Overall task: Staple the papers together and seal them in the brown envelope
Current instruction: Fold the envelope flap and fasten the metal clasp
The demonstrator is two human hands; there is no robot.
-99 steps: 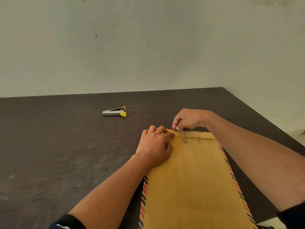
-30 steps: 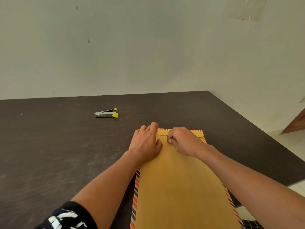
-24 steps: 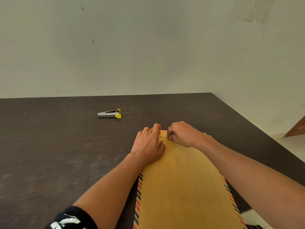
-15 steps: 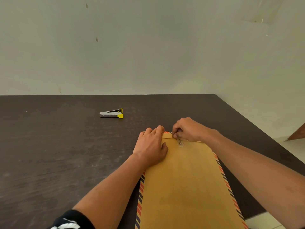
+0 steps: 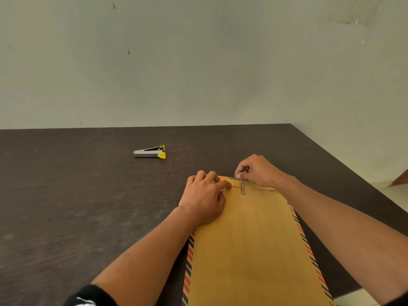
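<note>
Your left hand point(image 5: 204, 200) lay flat, fingers together, pressing the folded flap of the brown envelope point(image 5: 254, 250) down against its body near the top left corner, while your right hand point(image 5: 257, 171) was pinched shut at the top edge, thumb and forefinger closed on what looked like the thin string of the closure point(image 5: 242, 189), a small clear disc with the thread wound over it just below the flap. The envelope lay flat on the dark table point(image 5: 88, 206), long side running toward you, its near end past the table edge, striped border showing down both sides. You could not see the papers; I judged them already inside. The envelope probably handled as light, thin and flexible, easy to crease and quick to slide on the smooth top, so pinning it with 1 palm made sense. The string was likely the delicate part: fine, slippery, best taken right at its end between 2 fingertips and kept taut. The stapler point(image 5: 149, 152), silver with a yellow tip, sat well apart to the upper left, out of your way. Nothing else stood on the table, and the wall point(image 5: 198, 62) behind stayed clear of your reach.
</note>
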